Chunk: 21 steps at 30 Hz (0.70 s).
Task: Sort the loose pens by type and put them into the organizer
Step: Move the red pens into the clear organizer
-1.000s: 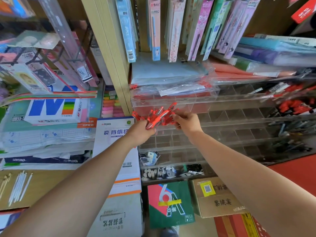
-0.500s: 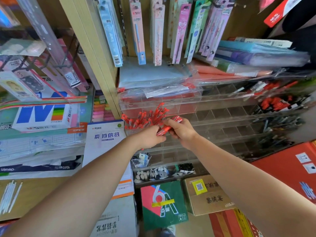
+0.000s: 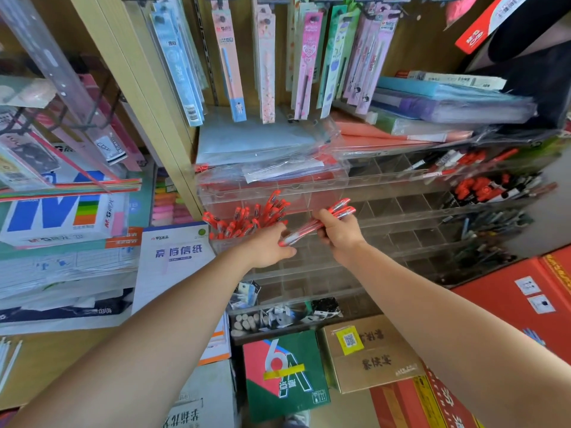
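My right hand (image 3: 340, 234) grips a bundle of red pens (image 3: 321, 222), slanting lower left to upper right. Their lower tips meet my left hand (image 3: 270, 247); whether it pinches them I cannot tell. In the organizer (image 3: 389, 208), the cell of stored red pens (image 3: 247, 220) lies just left.

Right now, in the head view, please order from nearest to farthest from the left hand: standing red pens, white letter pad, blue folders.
1. Standing red pens, just above the left hand.
2. White letter pad, to its left.
3. Blue folders, upper right shelf.
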Motion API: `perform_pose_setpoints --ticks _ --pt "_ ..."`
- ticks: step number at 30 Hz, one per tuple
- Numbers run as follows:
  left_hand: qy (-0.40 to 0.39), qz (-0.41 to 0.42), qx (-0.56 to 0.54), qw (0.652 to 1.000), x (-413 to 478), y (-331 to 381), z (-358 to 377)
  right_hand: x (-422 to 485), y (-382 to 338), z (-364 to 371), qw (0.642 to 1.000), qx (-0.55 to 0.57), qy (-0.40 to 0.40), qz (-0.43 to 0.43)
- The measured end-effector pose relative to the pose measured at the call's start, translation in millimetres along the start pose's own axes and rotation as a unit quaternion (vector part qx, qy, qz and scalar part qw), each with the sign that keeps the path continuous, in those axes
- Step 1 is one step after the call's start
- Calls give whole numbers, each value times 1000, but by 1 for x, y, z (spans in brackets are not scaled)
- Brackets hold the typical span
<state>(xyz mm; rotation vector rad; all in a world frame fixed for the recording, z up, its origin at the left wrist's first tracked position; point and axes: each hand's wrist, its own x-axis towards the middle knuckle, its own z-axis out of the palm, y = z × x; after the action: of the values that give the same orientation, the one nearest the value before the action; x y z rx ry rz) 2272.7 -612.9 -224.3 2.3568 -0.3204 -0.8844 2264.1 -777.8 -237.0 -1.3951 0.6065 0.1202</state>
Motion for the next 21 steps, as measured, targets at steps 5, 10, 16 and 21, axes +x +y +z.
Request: perform_pose_setpoints --ticks 5,10,16,21 --pt "156 -34 82 984 3 -9 -13 22 -22 -14 995 -13 92 -36" --pt "193 -22 97 976 11 -14 -12 40 -15 -4 984 -60 129 -107" --pt "243 -6 97 965 19 -22 -5 53 10 6 982 -146 87 -88" --pt "288 16 99 953 18 -28 0 62 18 16 979 -140 116 -88"
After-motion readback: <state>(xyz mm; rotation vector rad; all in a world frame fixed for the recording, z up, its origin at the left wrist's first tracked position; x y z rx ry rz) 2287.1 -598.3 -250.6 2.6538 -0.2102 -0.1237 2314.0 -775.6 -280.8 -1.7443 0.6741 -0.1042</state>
